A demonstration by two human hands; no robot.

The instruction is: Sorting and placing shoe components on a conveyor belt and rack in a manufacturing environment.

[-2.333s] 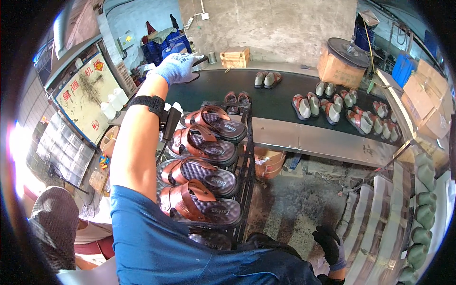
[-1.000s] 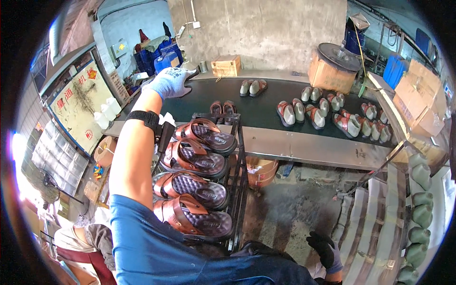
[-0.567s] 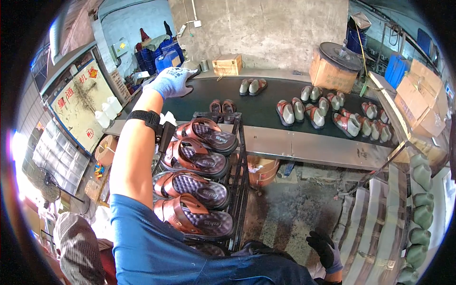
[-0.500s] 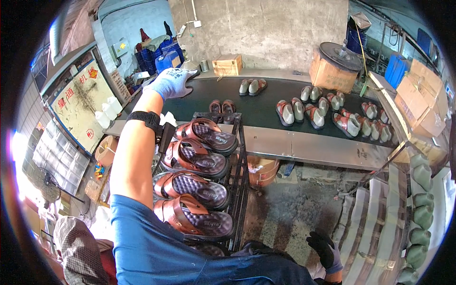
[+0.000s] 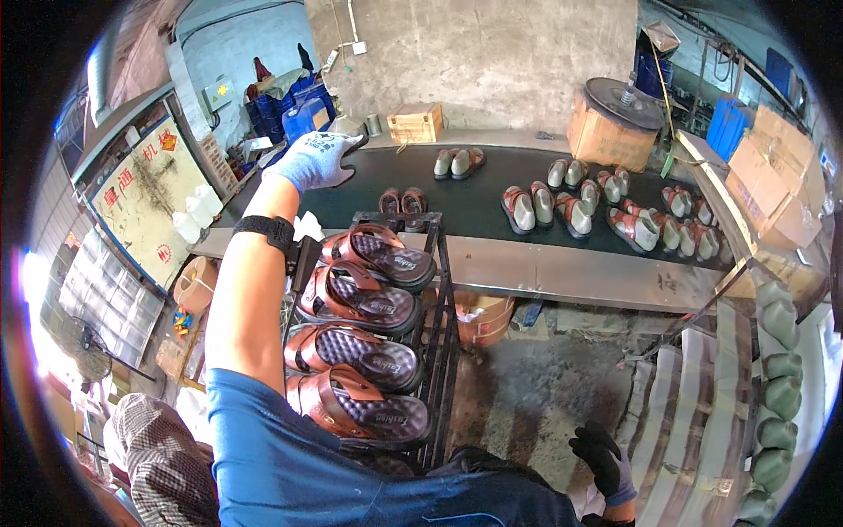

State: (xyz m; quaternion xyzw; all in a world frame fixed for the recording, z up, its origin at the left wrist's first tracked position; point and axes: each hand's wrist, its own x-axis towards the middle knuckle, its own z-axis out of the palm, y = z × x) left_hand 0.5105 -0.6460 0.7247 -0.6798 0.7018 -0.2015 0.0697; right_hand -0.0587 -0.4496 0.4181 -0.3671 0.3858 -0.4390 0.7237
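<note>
A: Fingers (image 5: 338,145) of the left hand (image 5: 314,161), in a pale blue knit glove, are stretched flat at the far left end of the dark conveyor belt (image 5: 479,202), grasping nothing that I can see.

B: Right hand (image 5: 604,458)?

A: Black-gloved, hanging low right of the black wire rack (image 5: 442,299), loosely curled, nothing in it.

B: Step?

A: Reaching phase, I judge. Nearest pair of brown leather sandals (image 5: 402,200) sits on the belt just beyond the rack; next move needs the hand brought over it.
</note>
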